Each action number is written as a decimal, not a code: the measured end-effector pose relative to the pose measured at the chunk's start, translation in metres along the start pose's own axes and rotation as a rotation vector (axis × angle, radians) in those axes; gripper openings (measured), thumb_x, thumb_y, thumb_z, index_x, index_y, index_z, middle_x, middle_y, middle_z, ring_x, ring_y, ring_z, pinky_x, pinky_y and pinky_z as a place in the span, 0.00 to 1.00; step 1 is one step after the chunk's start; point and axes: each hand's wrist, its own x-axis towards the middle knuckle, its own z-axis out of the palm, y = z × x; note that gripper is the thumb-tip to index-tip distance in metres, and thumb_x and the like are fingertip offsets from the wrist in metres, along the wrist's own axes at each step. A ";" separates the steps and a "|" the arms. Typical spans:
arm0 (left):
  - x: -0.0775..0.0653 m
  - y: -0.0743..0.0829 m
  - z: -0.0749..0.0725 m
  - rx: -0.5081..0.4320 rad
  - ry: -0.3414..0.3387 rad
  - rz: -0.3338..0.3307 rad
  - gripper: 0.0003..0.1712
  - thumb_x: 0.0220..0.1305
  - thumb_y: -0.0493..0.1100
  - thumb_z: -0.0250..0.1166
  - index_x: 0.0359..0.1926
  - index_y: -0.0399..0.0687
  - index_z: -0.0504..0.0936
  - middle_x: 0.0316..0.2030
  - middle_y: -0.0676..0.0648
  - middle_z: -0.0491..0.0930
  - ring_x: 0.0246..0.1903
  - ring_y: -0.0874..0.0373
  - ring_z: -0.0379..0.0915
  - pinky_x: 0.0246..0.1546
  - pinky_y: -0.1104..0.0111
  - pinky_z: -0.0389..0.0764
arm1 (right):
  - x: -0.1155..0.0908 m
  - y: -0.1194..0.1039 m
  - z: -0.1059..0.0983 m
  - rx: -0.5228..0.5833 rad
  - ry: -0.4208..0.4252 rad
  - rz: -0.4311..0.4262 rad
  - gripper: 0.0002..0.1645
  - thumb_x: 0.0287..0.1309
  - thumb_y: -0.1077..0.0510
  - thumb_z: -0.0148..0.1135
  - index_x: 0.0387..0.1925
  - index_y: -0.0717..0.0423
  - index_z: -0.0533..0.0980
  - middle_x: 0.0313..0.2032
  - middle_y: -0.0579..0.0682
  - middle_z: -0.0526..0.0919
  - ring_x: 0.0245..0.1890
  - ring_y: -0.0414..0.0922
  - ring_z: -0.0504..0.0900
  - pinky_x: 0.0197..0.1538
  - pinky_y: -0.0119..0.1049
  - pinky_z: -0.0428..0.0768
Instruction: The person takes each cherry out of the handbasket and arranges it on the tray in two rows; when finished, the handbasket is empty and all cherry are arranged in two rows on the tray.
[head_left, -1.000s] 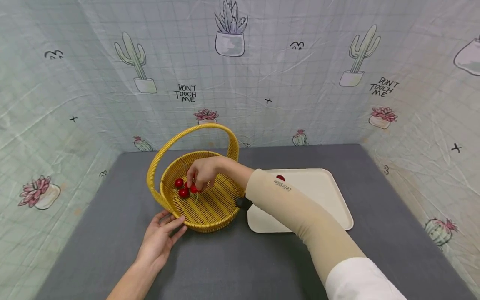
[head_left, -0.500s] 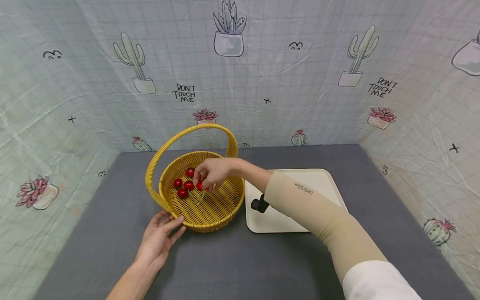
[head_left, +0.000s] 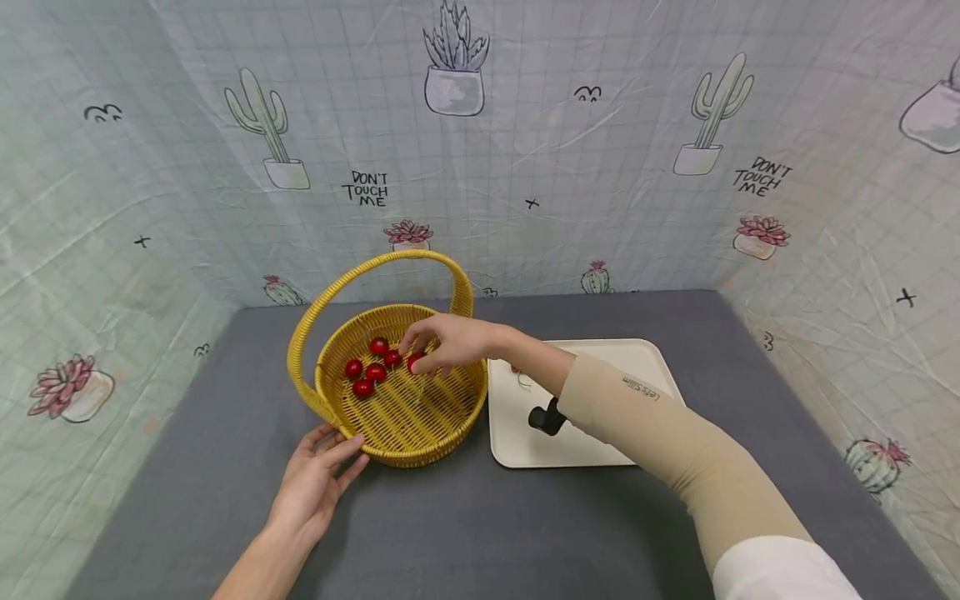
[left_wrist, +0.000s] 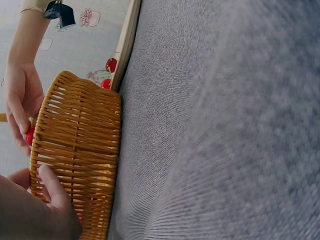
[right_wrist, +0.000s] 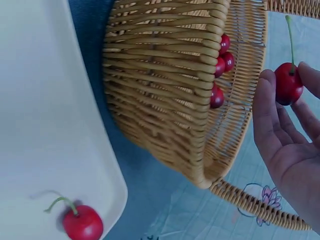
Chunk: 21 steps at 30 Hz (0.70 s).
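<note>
Right hand [head_left: 446, 340] shifted rightward over the yellow wicker basket [head_left: 408, 456] during the last second, its cherry [right_wrist: 289, 85] travelling along. Fingers pinch that fruit, stem attached, above the basket. Left hand [head_left: 311, 479] grips the basket's near-left rim. Loose cherries [head_left: 377, 372] clustered in the basket's left half. White tray [head_left: 517, 450] just right, on grey table [head_left: 450, 533]; stemmed cherry on tray [right_wrist: 82, 223], near its edge.

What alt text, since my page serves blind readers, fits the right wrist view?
A person's right grip pinches a stemmed red cherry at the mouth of a woven basket. Red cherries sit inside it, and another stemmed cherry lies on a white tray at the picture's lower left.
</note>
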 end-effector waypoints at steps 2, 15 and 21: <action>0.000 0.000 0.000 0.001 -0.001 -0.002 0.32 0.74 0.33 0.62 0.64 0.54 0.51 0.47 0.53 0.67 0.45 0.65 0.76 0.55 0.67 0.82 | -0.005 0.002 0.000 0.014 0.021 -0.003 0.21 0.73 0.61 0.62 0.63 0.62 0.74 0.54 0.55 0.79 0.51 0.61 0.82 0.53 0.55 0.85; -0.002 0.002 0.001 -0.017 0.000 -0.026 0.31 0.76 0.33 0.60 0.65 0.55 0.50 0.48 0.52 0.67 0.52 0.62 0.77 0.59 0.67 0.80 | -0.032 0.016 -0.007 0.040 0.103 -0.043 0.17 0.71 0.62 0.64 0.59 0.61 0.78 0.53 0.54 0.83 0.53 0.50 0.83 0.55 0.44 0.85; -0.003 0.003 0.002 -0.017 -0.013 -0.021 0.31 0.77 0.33 0.59 0.65 0.54 0.49 0.47 0.52 0.67 0.51 0.62 0.78 0.60 0.67 0.80 | -0.048 0.022 -0.015 0.017 0.181 -0.050 0.18 0.69 0.61 0.66 0.58 0.59 0.79 0.53 0.51 0.83 0.55 0.47 0.81 0.57 0.38 0.83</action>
